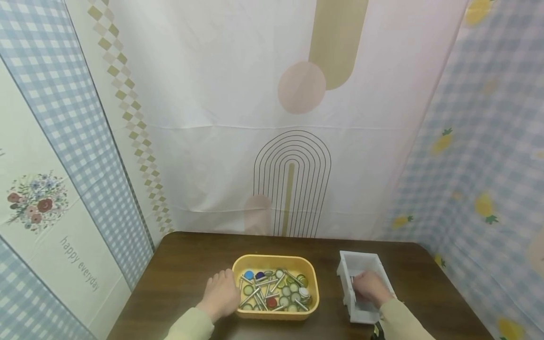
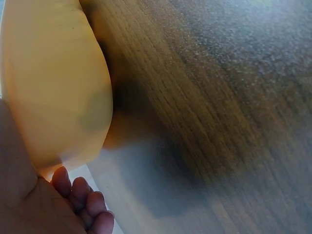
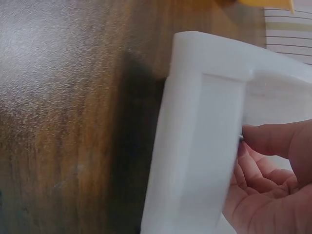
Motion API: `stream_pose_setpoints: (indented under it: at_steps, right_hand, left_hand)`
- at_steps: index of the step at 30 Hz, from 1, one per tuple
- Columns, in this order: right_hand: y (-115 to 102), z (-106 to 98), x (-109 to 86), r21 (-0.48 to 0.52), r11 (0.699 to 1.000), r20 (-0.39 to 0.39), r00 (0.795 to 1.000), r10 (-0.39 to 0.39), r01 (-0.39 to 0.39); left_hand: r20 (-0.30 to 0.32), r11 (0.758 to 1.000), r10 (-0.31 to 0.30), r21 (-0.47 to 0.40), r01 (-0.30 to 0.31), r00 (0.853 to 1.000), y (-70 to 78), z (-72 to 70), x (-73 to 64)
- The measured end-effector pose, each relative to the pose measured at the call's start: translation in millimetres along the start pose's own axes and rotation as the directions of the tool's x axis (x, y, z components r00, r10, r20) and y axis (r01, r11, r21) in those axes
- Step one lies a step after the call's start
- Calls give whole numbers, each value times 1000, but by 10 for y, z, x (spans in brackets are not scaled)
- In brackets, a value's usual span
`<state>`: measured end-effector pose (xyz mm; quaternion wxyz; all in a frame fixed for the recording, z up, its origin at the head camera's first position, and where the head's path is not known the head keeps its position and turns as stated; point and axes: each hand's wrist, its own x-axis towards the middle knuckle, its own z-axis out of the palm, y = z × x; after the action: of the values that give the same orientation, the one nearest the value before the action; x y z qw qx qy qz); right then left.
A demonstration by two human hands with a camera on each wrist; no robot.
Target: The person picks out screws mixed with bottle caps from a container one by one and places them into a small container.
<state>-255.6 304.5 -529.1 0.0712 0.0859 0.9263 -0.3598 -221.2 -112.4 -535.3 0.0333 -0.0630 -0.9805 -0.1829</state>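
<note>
My left hand (image 1: 221, 293) rests at the left rim of a yellow tray (image 1: 274, 315). In the left wrist view its fingers (image 2: 80, 195) curl loosely beside the tray's outer wall (image 2: 58, 87), with nothing between them. Silver bolts (image 1: 250, 296) and several bottle caps, among them a blue one (image 1: 249, 274) and a red one (image 1: 271, 302), lie mixed in the tray. My right hand (image 1: 369, 285) is inside a light grey bin (image 1: 346, 293). Thumb and fingers there pinch a small silvery metal piece (image 3: 241, 138), mostly hidden by the hand and the bin's wall.
Both containers stand on a dark wood table (image 1: 191, 255), with a gap between them. A white patterned cloth (image 1: 212, 165) hangs behind the table, and checked cloths hang at both sides.
</note>
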Motion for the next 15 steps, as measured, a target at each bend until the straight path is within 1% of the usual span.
stream_pose_setpoints:
  at_steps: [2,4,11,13,15]
  right_hand:
    - [28,23,8,-22,999,0,1000,-24,24]
    - [43,36,6,-21,999,1,1000,-30,30]
    - [52,52,-15,2,1000,-9,1000,-11,11]
    - [51,50,-21,1,1000,-15,1000,-23,23]
    - [42,43,-18,-23,999,-29,999,-45,44]
  left_hand:
    - [-4,1000,1,0,-1,1000,0,11,-1]
    - [-6,1000,3,0,-3,1000,-1,16,2]
    - [8,1000,-6,-2,6,1000,6,-6,-3]
    - [9,1000,-6,-5,6,1000,9,-13,-8]
    - [10,1000,-5,-7,5,1000,13,-23,-12]
